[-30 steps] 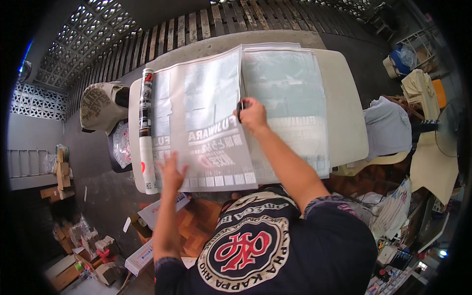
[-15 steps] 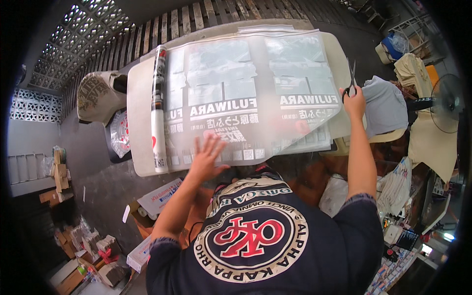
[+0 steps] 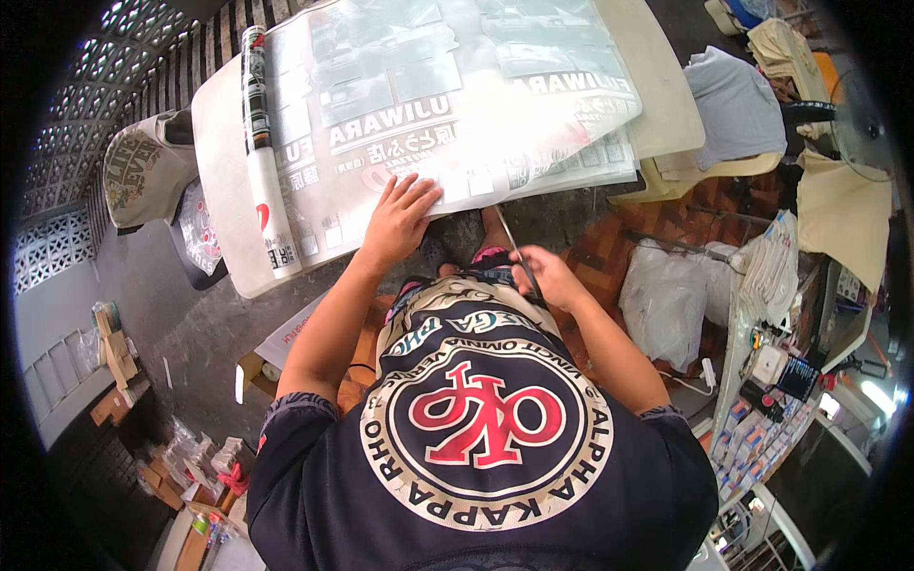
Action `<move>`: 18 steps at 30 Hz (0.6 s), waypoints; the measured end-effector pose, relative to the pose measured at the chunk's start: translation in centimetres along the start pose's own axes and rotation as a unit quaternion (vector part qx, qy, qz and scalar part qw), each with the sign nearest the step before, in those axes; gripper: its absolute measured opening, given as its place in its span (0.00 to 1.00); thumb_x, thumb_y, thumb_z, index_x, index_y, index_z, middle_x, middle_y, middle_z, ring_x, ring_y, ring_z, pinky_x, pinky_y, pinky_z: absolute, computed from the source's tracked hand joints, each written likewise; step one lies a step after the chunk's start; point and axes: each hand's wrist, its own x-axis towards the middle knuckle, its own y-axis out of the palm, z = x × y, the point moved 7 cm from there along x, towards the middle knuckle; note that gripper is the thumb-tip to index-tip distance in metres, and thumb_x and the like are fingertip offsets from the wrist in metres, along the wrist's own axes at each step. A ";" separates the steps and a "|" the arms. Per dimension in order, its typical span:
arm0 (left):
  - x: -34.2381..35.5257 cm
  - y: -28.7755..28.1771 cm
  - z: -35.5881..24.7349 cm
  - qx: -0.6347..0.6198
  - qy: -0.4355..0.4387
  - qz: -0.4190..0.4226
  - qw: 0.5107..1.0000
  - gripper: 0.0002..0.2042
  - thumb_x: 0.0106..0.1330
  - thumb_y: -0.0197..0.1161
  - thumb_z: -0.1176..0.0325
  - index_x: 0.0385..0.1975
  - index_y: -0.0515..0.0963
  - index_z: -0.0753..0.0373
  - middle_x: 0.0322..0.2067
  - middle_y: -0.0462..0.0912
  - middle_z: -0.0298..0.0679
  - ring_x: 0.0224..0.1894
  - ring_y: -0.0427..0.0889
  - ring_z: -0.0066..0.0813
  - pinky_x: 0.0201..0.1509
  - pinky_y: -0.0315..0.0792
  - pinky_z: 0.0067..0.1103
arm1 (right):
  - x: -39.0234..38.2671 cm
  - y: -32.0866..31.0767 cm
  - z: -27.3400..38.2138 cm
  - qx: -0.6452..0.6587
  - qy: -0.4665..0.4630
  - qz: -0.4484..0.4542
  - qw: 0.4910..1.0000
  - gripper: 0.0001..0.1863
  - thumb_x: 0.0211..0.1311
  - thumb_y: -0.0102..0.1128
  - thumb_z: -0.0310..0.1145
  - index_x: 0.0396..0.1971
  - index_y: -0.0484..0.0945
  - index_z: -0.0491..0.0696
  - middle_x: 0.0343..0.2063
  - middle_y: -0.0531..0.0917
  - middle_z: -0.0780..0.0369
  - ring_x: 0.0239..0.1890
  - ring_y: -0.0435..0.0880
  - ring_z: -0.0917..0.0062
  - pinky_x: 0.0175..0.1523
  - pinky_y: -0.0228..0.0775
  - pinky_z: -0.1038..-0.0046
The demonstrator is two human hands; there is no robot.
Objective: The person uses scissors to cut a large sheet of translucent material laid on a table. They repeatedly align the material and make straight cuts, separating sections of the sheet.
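Right hand (image 3: 548, 274) has its grip wrapped round scissors (image 3: 513, 244), by the surface's (image 3: 217, 143) near edge! Left hand's (image 3: 396, 226) grip is loose, fingers laid on the sheet (image 3: 383, 100) across the surface: translucent, glossy, grey-blue panels, mirrored lettering.

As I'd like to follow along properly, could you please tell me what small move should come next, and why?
Probably the right hand should guide the scissors to the near edge of the printed sheet: their tip points that way, and the left hand rests its fingers there.
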 end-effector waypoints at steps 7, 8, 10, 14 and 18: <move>-0.2 1.0 0.1 0.035 -0.012 -0.002 0.999 0.26 0.58 0.68 0.73 0.60 0.76 0.56 0.62 0.77 0.40 0.70 0.68 0.46 0.76 0.54 0.50 | -6.0 -12.1 4.0 0.138 -0.156 -0.447 0.870 0.19 0.78 0.52 0.48 0.55 0.71 0.50 0.32 0.78 0.64 0.28 0.79 0.82 0.31 0.80 0.74; -0.2 1.7 -0.2 0.038 -0.005 -0.004 0.999 0.27 0.57 0.68 0.72 0.60 0.76 0.56 0.62 0.76 0.40 0.70 0.68 0.45 0.76 0.53 0.51 | -7.0 -13.4 3.3 0.114 -0.115 -0.443 0.882 0.17 0.78 0.52 0.46 0.55 0.71 0.50 0.33 0.78 0.64 0.28 0.79 0.81 0.31 0.80 0.74; 0.0 2.9 -1.2 0.052 0.004 -0.008 0.999 0.27 0.56 0.69 0.71 0.60 0.76 0.56 0.62 0.76 0.39 0.70 0.68 0.44 0.76 0.51 0.53 | -8.0 -13.5 2.0 0.071 -0.063 -0.377 0.921 0.15 0.77 0.52 0.42 0.55 0.72 0.50 0.33 0.79 0.64 0.28 0.79 0.81 0.31 0.80 0.74; 1.8 4.5 -3.8 0.039 0.051 -0.037 0.997 0.23 0.55 0.70 0.73 0.53 0.79 0.55 0.58 0.78 0.37 0.67 0.71 0.41 0.76 0.54 0.50 | -8.4 -7.4 -0.1 0.069 0.053 -0.117 0.989 0.15 0.74 0.53 0.34 0.56 0.75 0.49 0.32 0.80 0.63 0.27 0.79 0.81 0.31 0.78 0.74; 2.2 5.7 -4.3 0.015 0.073 -0.057 0.996 0.11 0.59 0.64 0.71 0.42 0.84 0.56 0.50 0.82 0.33 0.63 0.74 0.36 0.76 0.56 0.47 | -4.8 -1.2 -2.1 0.017 0.068 0.012 0.997 0.22 0.69 0.66 0.41 0.57 0.75 0.45 0.30 0.81 0.67 0.27 0.79 0.83 0.32 0.71 0.77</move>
